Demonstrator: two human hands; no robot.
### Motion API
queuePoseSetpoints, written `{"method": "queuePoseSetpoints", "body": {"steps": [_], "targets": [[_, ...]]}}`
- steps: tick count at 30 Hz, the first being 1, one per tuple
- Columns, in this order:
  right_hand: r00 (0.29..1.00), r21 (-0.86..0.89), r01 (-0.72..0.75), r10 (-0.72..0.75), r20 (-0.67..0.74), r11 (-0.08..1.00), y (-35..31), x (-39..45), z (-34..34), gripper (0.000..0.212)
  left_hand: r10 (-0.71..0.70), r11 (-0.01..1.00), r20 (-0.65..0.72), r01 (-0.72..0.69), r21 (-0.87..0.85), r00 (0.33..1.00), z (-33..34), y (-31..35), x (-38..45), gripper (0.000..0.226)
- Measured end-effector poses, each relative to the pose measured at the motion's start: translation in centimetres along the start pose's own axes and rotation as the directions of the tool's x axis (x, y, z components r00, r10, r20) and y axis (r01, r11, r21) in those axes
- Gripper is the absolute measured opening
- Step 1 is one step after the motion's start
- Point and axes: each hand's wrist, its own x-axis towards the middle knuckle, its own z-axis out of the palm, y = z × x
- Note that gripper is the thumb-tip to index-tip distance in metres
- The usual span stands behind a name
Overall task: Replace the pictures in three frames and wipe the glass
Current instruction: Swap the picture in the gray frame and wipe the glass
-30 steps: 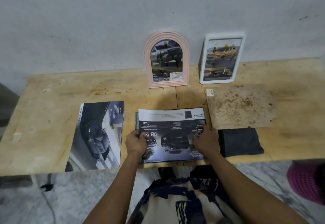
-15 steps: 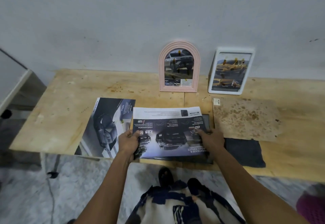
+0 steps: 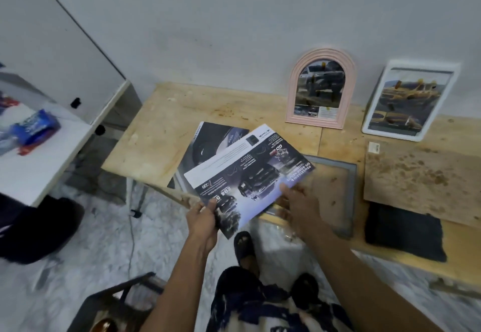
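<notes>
Two hands on one car brochure sheet, lifted clear of the wooden table: left hand pinching its near corner, right hand gripping its right edge. Beneath, grey frame lying flat. Second picture flat just left. Pink arched frame and white frame upright against wall. Dark cloth at near edge.

The light is dim, even and slightly bluish, with soft shadows only. Glare dulls the two upright frames far beyond the right hand. Motion blur smears both hands, the left hand included, and the blue packet far to its left. Straight lines bow towards the edges.
</notes>
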Motion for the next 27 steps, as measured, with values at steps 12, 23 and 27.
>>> {"method": "queuePoseSetpoints", "body": {"steps": [12, 23, 27], "targets": [[0.988, -0.435, 0.151, -0.121, 0.096, 0.888, 0.6, 4.9, 11.9, 0.031, -0.025, 0.999, -0.047, 0.027, 0.03, 0.999, -7.0, 8.1, 9.7, 0.026], [0.97, -0.652, 0.128, -0.232, -0.075, 0.747, 4.1, 11.1, 31.0, 0.006, 0.072, 0.758, 0.077, -0.104, 0.644, 0.994, -14.6, 21.5, 27.4, 0.024], [0.968, -0.671, 0.047, -0.198, -0.151, 0.74, 5.1, 12.2, 36.1, 0.008, 0.091, 0.681, 0.063, -0.109, 0.724, 0.994, -16.3, 23.3, 31.3, 0.022]]}}
